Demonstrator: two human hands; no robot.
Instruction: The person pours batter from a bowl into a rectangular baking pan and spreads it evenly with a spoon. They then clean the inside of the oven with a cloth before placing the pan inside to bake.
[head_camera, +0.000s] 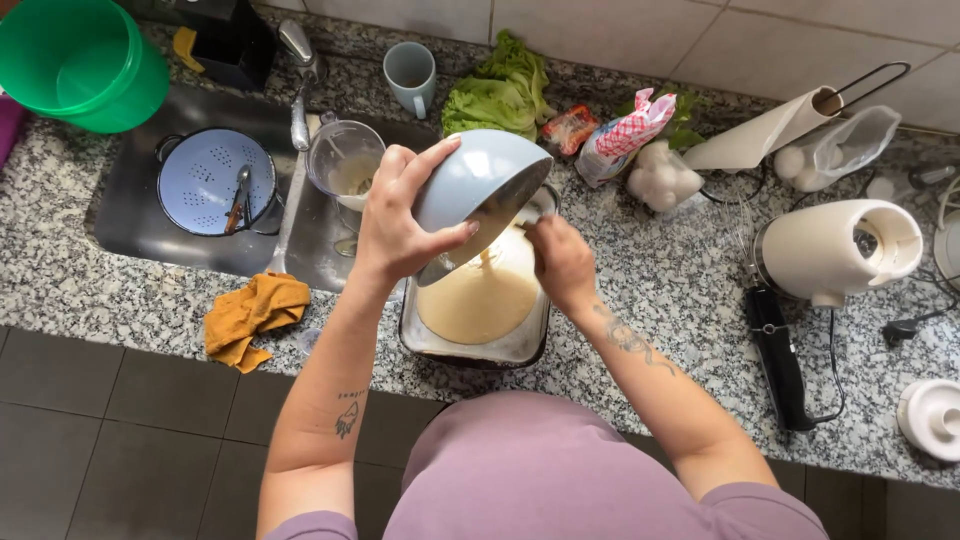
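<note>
My left hand (398, 215) grips a pale blue bowl (478, 180) by its rim and holds it tilted on its side over a rectangular baking pan (520, 346). Beige batter runs from the bowl into the pan, where a round pool of it (478, 302) has spread. My right hand (562, 262) is closed around a utensil that reaches into the bowl's mouth; the utensil itself is mostly hidden. The pan sits on the speckled granite counter (680, 290) just right of the sink.
The sink (130, 215) holds a blue colander (215, 182) and a blender jar (343, 160). An orange cloth (252, 315) lies at the counter edge. Green bucket (85, 60), mug (411, 75), lettuce (500, 95), bags, paper towel roll (765, 135) and a white appliance (835, 250) surround the pan.
</note>
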